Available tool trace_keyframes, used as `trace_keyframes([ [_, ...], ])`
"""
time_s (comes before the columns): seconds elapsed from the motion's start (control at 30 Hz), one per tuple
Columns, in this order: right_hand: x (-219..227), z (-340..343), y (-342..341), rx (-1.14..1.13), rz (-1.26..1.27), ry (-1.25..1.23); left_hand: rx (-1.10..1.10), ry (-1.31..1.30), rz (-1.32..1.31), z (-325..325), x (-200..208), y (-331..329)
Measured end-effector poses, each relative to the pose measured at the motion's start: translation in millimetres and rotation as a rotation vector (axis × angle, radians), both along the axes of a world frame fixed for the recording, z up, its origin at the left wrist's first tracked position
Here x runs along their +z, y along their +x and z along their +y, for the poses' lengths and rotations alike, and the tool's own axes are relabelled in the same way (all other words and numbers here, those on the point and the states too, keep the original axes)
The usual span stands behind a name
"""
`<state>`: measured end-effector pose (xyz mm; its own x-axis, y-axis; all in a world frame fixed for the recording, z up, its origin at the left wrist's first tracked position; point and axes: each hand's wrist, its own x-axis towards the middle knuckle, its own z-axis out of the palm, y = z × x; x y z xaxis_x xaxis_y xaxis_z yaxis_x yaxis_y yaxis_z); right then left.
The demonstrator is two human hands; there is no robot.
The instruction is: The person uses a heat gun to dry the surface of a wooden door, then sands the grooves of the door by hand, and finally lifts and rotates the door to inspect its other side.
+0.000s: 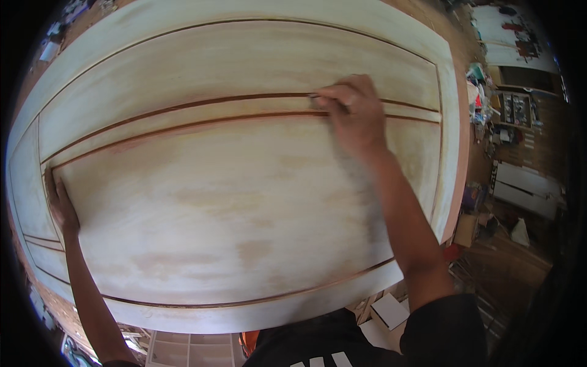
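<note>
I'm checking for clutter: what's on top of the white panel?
On the white panel, the left hand rests toward its left end; the right hand pinches a small dark piece at a brown line. The hands hide the surface beneath and most of that piece.

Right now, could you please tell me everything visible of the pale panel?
The pale panel is flat, rectangular, possibly wood, whitish with tan patches. Brown lines, apparently grooves, divide it. It lies before the person; the left hand rests on it, and the right hand pinches a small item at one line.
</note>
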<state>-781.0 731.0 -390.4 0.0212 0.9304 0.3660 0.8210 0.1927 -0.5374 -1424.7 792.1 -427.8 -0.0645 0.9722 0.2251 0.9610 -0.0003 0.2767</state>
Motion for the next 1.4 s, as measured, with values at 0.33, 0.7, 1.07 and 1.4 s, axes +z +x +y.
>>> trace_keyframes([
  [0.33,1.6,16.2,-36.5,0.042,-0.146,0.019,0.046,0.03,0.049,-7.2,9.1,8.7],
  [0.7,3.7,47.2,-125.3,0.278,-0.1,0.05,0.086,0.05,0.095,-15.7,12.8,18.2],
  [1.07,0.3,75.3,-211.2,0.394,0.004,0.07,0.169,-0.021,0.089,-10.0,16.5,29.6],
  [1.4,-10.8,93.5,-283.4,0.439,0.103,0.087,0.18,-0.043,0.067,-9.7,21.4,38.4],
])
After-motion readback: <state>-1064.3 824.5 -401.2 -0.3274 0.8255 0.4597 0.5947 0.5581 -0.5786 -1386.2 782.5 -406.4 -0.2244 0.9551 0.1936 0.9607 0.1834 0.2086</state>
